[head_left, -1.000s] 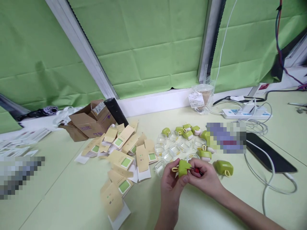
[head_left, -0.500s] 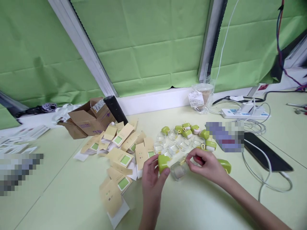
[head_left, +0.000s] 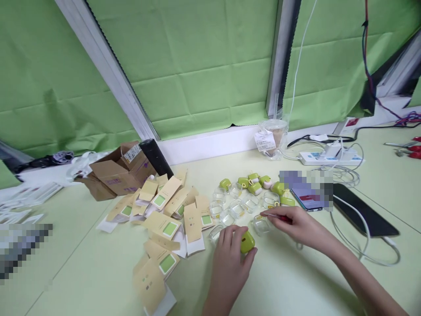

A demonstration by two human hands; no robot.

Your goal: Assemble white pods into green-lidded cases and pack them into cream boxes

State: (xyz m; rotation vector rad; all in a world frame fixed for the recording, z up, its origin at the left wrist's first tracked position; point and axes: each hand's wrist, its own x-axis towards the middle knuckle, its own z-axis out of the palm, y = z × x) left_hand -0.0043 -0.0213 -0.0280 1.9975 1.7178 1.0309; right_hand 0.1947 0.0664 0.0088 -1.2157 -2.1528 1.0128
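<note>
My left hand (head_left: 230,259) curls around a small green case (head_left: 247,242) low on the pale table (head_left: 98,272). My right hand (head_left: 296,224) pinches a thin red-handled tool (head_left: 278,217), its tip by a clear plastic shell (head_left: 262,224). Several more clear shells (head_left: 237,206) and green-and-white cases (head_left: 255,183) lie just beyond both hands. A heap of brown card sleeves with green windows (head_left: 164,210) spreads out to the left of my left hand.
An open cardboard box (head_left: 115,173) and a black cylinder (head_left: 156,157) lie at the back left. A bagged cup (head_left: 272,136), a power strip (head_left: 329,156) with white cables and a dark phone (head_left: 365,208) occupy the right side. Green fabric hangs behind.
My hands separated; the left carried the green case down and left. The right moved right with the red tool to a clear shell. The view shifted slightly.
</note>
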